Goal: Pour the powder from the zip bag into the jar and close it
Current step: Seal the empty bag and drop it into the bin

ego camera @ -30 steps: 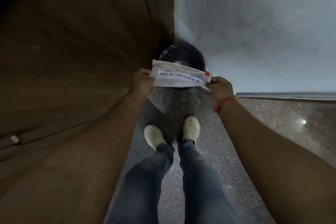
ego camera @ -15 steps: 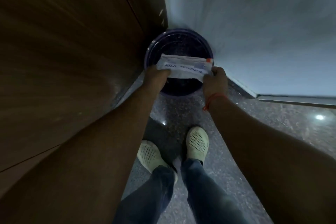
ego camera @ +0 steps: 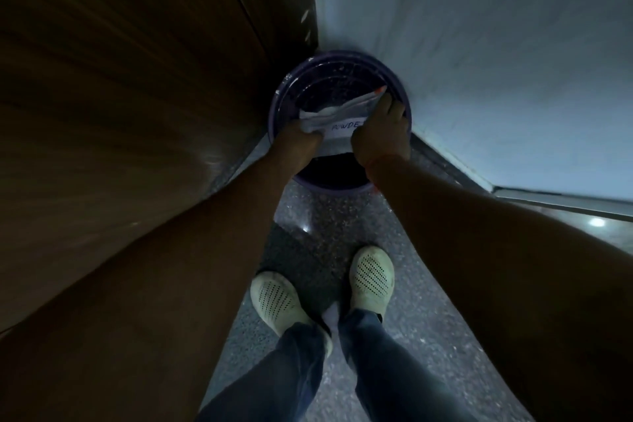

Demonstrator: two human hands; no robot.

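Observation:
A clear zip bag [ego camera: 337, 120] with a handwritten label and an orange slider is crumpled between both my hands. My left hand [ego camera: 298, 144] grips its left end. My right hand [ego camera: 382, 134] grips its right side, covering part of the label. Both hands hold the bag over the open mouth of a round dark purple bin [ego camera: 284, 92] standing on the floor in a corner. No jar is in view.
A brown wooden panel [ego camera: 120, 96] rises on the left and a pale wall [ego camera: 496, 62] on the right, meeting behind the bin. My feet in pale perforated shoes [ego camera: 371, 276] stand on speckled grey floor [ego camera: 428, 336] in front of the bin.
Both hands have moved forward and down over the bin and come closer together, folding the bag. The view has closed in on the bin.

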